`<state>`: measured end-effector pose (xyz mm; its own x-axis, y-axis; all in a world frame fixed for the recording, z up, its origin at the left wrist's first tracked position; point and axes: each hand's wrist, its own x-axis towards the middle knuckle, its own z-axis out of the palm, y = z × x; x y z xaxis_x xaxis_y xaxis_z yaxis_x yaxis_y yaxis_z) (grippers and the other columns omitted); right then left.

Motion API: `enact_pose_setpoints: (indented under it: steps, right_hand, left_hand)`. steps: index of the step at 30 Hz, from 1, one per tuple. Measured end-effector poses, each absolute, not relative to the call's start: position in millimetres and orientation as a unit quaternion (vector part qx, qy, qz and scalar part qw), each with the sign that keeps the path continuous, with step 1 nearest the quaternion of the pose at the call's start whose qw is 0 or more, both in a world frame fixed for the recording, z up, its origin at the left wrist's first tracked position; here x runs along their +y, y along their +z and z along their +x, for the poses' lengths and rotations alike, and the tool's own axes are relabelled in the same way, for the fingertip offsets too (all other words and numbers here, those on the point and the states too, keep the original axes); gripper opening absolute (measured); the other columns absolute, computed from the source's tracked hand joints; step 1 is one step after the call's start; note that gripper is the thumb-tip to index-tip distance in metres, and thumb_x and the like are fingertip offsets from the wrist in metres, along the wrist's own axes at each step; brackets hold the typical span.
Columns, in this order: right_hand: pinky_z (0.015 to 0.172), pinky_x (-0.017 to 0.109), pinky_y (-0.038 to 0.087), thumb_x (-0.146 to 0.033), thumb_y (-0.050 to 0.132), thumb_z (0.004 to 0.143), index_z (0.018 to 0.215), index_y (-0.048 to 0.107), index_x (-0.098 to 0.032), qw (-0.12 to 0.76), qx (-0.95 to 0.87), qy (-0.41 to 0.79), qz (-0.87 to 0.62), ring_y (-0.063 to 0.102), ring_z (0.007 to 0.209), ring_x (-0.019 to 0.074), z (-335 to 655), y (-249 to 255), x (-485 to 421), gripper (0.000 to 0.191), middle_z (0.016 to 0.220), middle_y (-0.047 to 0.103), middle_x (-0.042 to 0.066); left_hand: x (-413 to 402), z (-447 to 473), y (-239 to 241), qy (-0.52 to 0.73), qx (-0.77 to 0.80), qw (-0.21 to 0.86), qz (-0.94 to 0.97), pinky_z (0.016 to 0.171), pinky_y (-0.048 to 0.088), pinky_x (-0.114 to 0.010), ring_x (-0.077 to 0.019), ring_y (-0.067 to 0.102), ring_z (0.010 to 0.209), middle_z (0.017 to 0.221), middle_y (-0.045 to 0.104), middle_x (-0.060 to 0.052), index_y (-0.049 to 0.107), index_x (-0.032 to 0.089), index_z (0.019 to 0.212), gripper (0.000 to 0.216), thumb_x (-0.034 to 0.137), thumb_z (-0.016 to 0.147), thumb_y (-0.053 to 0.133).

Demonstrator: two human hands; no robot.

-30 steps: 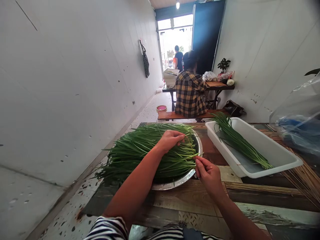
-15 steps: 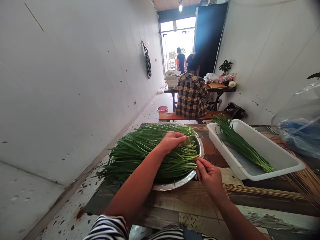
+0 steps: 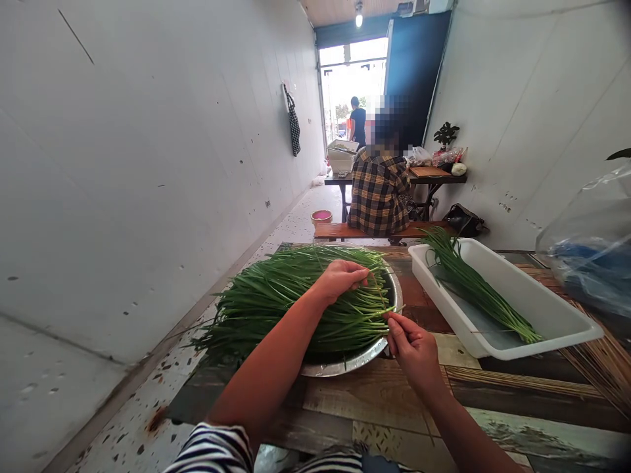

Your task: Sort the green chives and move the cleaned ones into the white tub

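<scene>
A large heap of green garlic chives (image 3: 286, 295) fills a round metal basin (image 3: 365, 358), pale stalk ends pointing right and leaves hanging over the left side. Above the stalk ends, my left hand (image 3: 342, 279) is closed in a pinch on a thin brown strand (image 3: 378, 291). The strand runs down to my right hand (image 3: 413, 341), whose thumb and forefinger pinch its lower end beside the basin's right rim. A few chive stalks lie close against the fingers of both hands.
A white plastic tray (image 3: 566, 328) on the right holds a bunch of chives (image 3: 488, 295). Long brown straws (image 3: 599, 361) and a clear plastic bag (image 3: 591, 243) lie beyond it on the wood-patterned table (image 3: 374, 394). Ahead, a person in a plaid shirt (image 3: 379, 190) sits on a bench (image 3: 330, 230).
Both hands keep almost the same pose on the strand. The whole view has shifted very slightly, with the background sitting a little lower in the picture.
</scene>
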<state>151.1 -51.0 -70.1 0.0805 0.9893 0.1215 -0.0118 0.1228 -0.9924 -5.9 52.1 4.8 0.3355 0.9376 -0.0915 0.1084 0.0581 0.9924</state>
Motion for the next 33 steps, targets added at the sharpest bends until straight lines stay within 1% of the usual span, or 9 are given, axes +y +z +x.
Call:
enact_pose_setpoints:
  steps: [9,17,23,27,33]
  right_hand:
    - [0.043,0.022,0.032,-0.043,0.055,0.08,0.102,0.068,-0.008,0.55,-0.519,0.429,-0.494,0.039,0.042,0.0094,152.1,-68.0,-50.7,0.043,0.043,0.043,-0.005]
    - [0.043,0.022,0.032,-0.043,0.055,0.081,0.103,0.067,-0.009,0.548,-0.513,0.443,-0.49,0.038,0.043,0.0094,152.8,-71.9,-50.0,0.042,0.044,0.043,-0.005]
    - [0.043,0.022,0.034,-0.044,0.055,0.081,0.102,0.068,-0.009,0.547,-0.52,0.43,-0.495,0.04,0.042,0.0097,153.0,-69.1,-50.9,0.042,0.043,0.043,-0.005]
    - [0.043,0.023,0.034,-0.045,0.054,0.08,0.1,0.068,-0.01,0.546,-0.52,0.429,-0.498,0.039,0.042,0.01,152.9,-69.3,-50.8,0.043,0.043,0.043,-0.005]
    - [0.044,0.022,0.032,-0.043,0.053,0.082,0.102,0.066,-0.008,0.545,-0.518,0.437,-0.493,0.039,0.043,0.0094,153.4,-72.4,-50.4,0.042,0.045,0.043,-0.005]
  left_hand:
    - [51.7,-5.8,6.9,0.36,0.446,0.584,0.575,0.042,0.023,-0.018,-0.0023,0.035,0.044,0.06,0.058,-0.002,0.066,0.006,0.073,0.026,0.032,0.069,0.064]
    - [52.2,-4.9,7.2,0.363,0.452,0.584,0.568,0.043,0.023,-0.018,-0.0019,0.036,0.044,0.059,0.057,-0.001,0.065,0.006,0.072,0.023,0.029,0.069,0.064]
    - [51.7,-4.7,7.9,0.359,0.451,0.584,0.571,0.043,0.022,-0.018,-0.0019,0.035,0.043,0.059,0.057,-0.001,0.066,0.006,0.072,0.026,0.032,0.067,0.066]
    - [52.6,-4.9,6.6,0.359,0.451,0.584,0.571,0.043,0.022,-0.019,-0.0021,0.035,0.044,0.059,0.057,-0.001,0.065,0.007,0.072,0.025,0.032,0.067,0.066]
    - [53.6,-5.2,5.1,0.359,0.447,0.588,0.571,0.044,0.021,-0.019,-0.0021,0.035,0.043,0.06,0.057,-0.001,0.065,0.007,0.073,0.025,0.031,0.068,0.064]
